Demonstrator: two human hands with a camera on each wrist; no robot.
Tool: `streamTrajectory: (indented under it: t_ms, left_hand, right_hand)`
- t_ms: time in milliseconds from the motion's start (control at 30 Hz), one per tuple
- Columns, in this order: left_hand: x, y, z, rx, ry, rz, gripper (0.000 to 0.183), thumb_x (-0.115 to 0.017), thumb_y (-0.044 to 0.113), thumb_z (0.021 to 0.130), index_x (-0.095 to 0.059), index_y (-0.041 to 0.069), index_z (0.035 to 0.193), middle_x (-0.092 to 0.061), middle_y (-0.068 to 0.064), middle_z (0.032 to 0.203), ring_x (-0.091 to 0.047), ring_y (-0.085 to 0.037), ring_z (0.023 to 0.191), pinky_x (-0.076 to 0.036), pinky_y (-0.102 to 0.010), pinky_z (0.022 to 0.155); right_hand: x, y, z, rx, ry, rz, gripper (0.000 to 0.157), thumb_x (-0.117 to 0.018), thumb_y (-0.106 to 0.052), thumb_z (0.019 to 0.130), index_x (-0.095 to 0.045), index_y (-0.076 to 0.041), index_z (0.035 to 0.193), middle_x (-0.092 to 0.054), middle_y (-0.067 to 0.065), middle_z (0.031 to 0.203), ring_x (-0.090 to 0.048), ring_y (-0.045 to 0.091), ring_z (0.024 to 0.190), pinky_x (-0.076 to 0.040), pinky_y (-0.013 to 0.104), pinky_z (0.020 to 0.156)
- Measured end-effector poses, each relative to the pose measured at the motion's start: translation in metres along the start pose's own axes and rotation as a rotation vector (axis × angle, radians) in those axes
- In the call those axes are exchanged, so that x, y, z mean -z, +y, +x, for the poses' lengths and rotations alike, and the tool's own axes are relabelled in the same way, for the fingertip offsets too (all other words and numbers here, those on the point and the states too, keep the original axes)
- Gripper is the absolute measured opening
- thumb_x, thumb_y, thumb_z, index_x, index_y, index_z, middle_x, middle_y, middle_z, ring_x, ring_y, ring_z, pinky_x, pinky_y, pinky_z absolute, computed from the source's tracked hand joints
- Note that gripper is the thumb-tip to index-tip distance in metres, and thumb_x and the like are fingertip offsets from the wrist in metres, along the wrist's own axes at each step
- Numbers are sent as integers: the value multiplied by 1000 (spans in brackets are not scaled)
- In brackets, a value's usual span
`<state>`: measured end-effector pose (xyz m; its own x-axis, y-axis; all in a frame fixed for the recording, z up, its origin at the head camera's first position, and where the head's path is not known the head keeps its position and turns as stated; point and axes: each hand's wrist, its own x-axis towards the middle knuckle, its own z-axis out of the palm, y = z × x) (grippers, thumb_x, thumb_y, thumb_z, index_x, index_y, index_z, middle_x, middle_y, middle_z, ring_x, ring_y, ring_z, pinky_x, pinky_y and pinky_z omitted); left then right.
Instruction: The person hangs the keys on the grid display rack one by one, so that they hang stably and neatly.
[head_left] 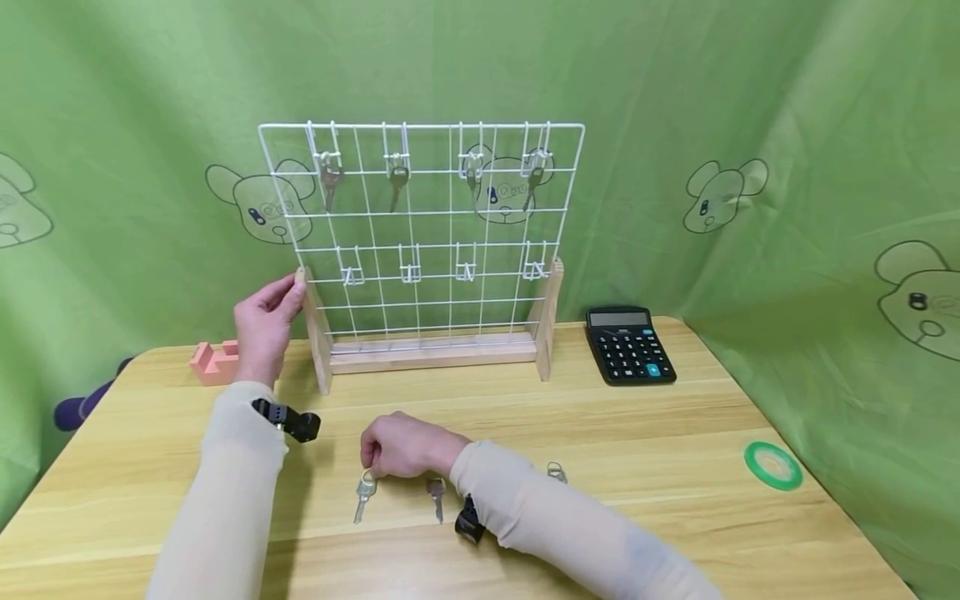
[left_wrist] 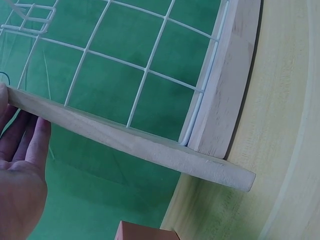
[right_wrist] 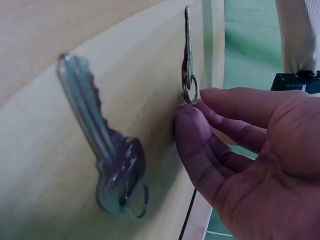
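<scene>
My left hand (head_left: 264, 321) grips the top of the left wooden post (head_left: 317, 342) of a white wire grid rack (head_left: 450, 212). In the left wrist view, the fingers reach behind that post. My right hand (head_left: 408, 444) pinches the small ring of a key (head_left: 363, 497) at the tabletop; the right wrist view shows the ring at the fingertips (right_wrist: 192, 117). A second key (right_wrist: 120, 165) with a ring lies beside the right hand. Part of a third key (head_left: 557, 472) shows behind the right sleeve. Several keys (head_left: 398, 177) hang from the rack's upper hooks; the lower hooks (head_left: 410, 272) hold none.
A black calculator (head_left: 630, 346) lies right of the rack. A pink block-like holder (head_left: 213, 364) stands behind the left wrist, and a green tape roll (head_left: 793, 475) lies near the table's right edge. Green curtain (head_left: 675, 100) hangs behind the wooden table (head_left: 675, 533).
</scene>
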<state>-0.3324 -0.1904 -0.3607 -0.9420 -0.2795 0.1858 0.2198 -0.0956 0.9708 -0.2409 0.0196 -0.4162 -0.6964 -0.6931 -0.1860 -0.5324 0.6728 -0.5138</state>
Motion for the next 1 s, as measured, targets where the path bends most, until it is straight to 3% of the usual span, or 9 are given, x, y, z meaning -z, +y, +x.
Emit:
streamTrajectory:
  t_ms: [700, 1000]
  left_hand:
    - [0, -1, 1, -19, 1, 1, 45, -72, 20, 90, -60, 0, 129, -61, -17, 127, -61, -21, 111, -52, -22, 95]
    - [1, -3, 3, -25, 6, 6, 43, -73, 19, 90, -61, 1, 127, -63, -16, 126, -63, -20, 107, -53, -22, 93]
  right_hand:
    - [-3, -4, 4, -17, -21, -71, 21, -70, 2, 81, -62, -16, 74, -58, -8, 69, -51, 7, 64, -44, 16, 57]
    - [0, -3, 3, 3, -34, -4, 21, -70, 2, 82, -61, -17, 81, -58, -6, 72, -50, 7, 63, -45, 16, 56]
